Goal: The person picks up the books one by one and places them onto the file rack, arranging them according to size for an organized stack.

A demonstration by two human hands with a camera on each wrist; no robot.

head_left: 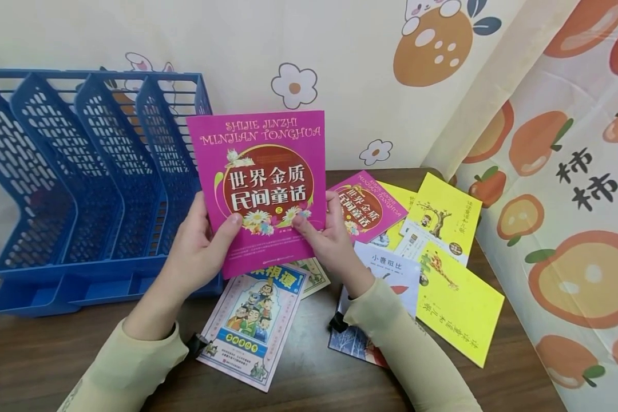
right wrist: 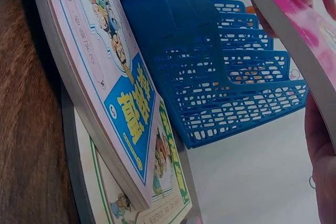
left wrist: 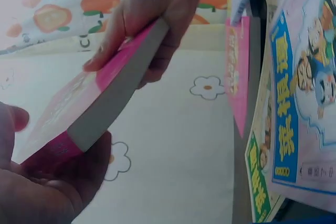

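Over a brown table (head_left: 309, 360), the left hand (head_left: 199, 243) and right hand (head_left: 333, 237) gripped a pink book (head_left: 265, 177), thumbs (head_left: 229, 226) in front; a blue rack (head_left: 103, 273) stood left, yellow books (head_left: 463, 312) right.

Indoors, a dark brown wood-grain table (head_left: 314, 366), faintly glossy. Straight ahead, a cream wall (head_left: 350, 51) printed with outlined white flowers (head_left: 294, 87) and, higher up, a brown-orange fruit (head_left: 430, 48) with a white cartoon animal (head_left: 417, 8) over it. To the right, past a plain cream strip (head_left: 499, 97), a white covering (head_left: 535, 91) patterned with orange fruits (head_left: 597, 280), green leaves (head_left: 541, 256) and black Chinese characters (head_left: 594, 191). Soft, even light.
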